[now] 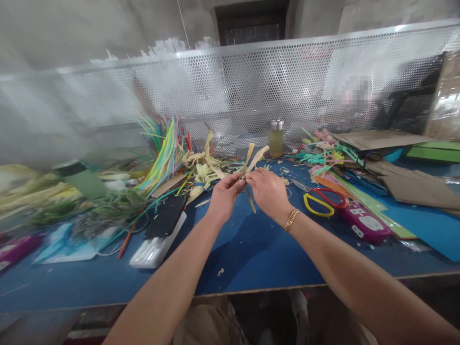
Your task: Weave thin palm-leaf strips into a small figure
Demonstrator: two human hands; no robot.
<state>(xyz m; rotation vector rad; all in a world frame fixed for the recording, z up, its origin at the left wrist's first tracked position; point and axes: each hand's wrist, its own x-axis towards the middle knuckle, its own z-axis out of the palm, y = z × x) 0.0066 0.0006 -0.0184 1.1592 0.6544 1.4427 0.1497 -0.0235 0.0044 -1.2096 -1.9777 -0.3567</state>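
My left hand (pixel 223 195) and my right hand (pixel 270 192) meet over the middle of the table, fingertips pinched close together. Between them they grip a small bundle of pale, dried-leaf-like strips (pixel 259 156). Two broad strips stick up above my fingers, and a narrow darker one hangs below. The pinched centre is mostly covered by my fingertips. Just behind my left hand lies a loose heap of similar pale strips (pixel 205 172). To the right of my right hand are scissors (pixel 319 209) with one yellow and one red handle loop.
Left of my arms, a black phone (pixel 166 216) overlaps a white case-like object (pixel 149 256), near green stringy material (pixel 108 211) and colourful stems (pixel 161 153). On the right are a magenta device (pixel 366 223) and cardboard (pixel 420 187). A jar (pixel 276 140) stands before a perforated metal screen (pixel 247 86).
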